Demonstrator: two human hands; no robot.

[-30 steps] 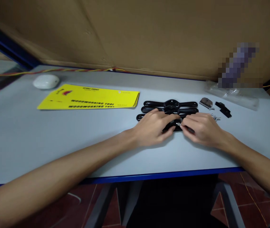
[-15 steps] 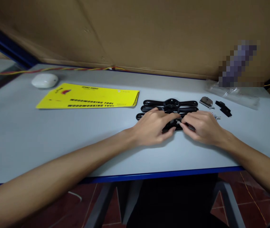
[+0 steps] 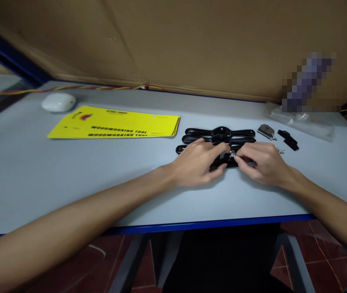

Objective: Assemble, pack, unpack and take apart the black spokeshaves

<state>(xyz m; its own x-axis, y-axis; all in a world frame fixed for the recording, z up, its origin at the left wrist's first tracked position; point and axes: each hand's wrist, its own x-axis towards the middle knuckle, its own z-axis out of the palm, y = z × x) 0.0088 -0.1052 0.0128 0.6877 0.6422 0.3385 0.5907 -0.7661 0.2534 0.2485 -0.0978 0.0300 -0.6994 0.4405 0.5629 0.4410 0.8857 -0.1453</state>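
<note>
The small silver screw (image 3: 232,154) sits at the centre of the nearest spokeshave body (image 3: 224,163), a black casting lying flat on the grey table (image 3: 69,179), just inside its near edge and right of centre. We pinch the screw head between the thumb and forefinger of the right hand (image 3: 262,162); the remaining fingers curl loosely behind it. The left hand (image 3: 198,162) closes over the left half of the same body, fingers on top and thumb at the near side, pressing it against the table. Directly behind the hands lie further black spokeshave bodies (image 3: 220,135) in parallel rows, touching one another. To their right we see a small metal blade (image 3: 265,130), then a black cap piece (image 3: 288,139), with a clear plastic bag (image 3: 301,122) beyond them. To the left lies a stack of yellow cards (image 3: 115,124) printed "WOODWORKING TOOL", with a white oval object (image 3: 59,101) at its far left corner. A twisted red-and-yellow wire (image 3: 69,88) runs along the base of the cardboard wall (image 3: 192,40).
</note>
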